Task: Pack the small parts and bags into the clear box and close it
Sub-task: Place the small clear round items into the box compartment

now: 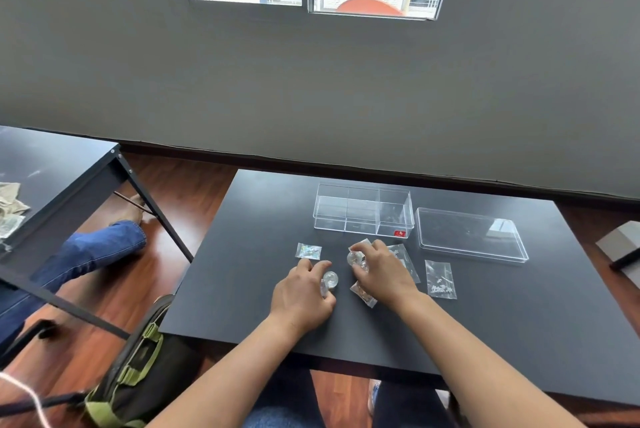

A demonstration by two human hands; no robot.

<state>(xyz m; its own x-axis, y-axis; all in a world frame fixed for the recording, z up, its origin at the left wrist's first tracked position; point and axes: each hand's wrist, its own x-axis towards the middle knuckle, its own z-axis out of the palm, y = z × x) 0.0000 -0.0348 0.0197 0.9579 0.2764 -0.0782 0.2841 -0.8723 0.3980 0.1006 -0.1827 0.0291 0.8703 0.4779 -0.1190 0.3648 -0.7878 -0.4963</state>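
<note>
Head view: left hand (301, 292) and right hand (379, 272) each curled around a small clear ball mid-table (242, 289). Slippery; could roll off before reaching the box (363, 211).

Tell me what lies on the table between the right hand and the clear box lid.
In the head view, one small clear plastic bag lies partly under the right hand, toward the flat clear box lid; past it, bare black table.
</note>
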